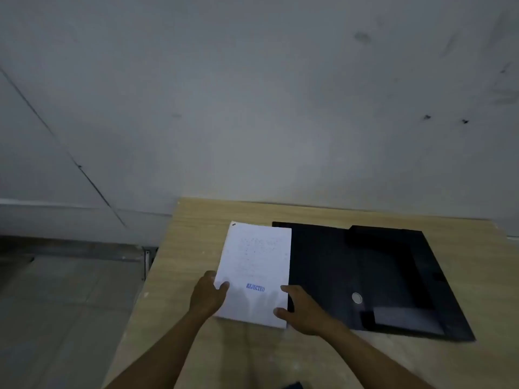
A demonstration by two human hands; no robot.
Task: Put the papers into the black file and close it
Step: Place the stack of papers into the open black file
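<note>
A stack of white papers [257, 262], stapled at the top left corner and stamped "REJECTED" in blue, is held over the left part of the black file [387, 279]. My left hand [206, 297] grips the papers' lower left edge, thumb on top. My right hand [302, 311] grips the lower right corner, thumb on the sheet. The black file lies open and flat on the wooden table [193, 240], with a round silver snap button [357, 298] and inner pockets showing on its right half.
The table's left edge runs diagonally beside my left arm, with tiled floor [64, 304] beyond it. A grey wall [252, 108] stands right behind the table's far edge. A dark object [293, 386] peeks in at the bottom edge.
</note>
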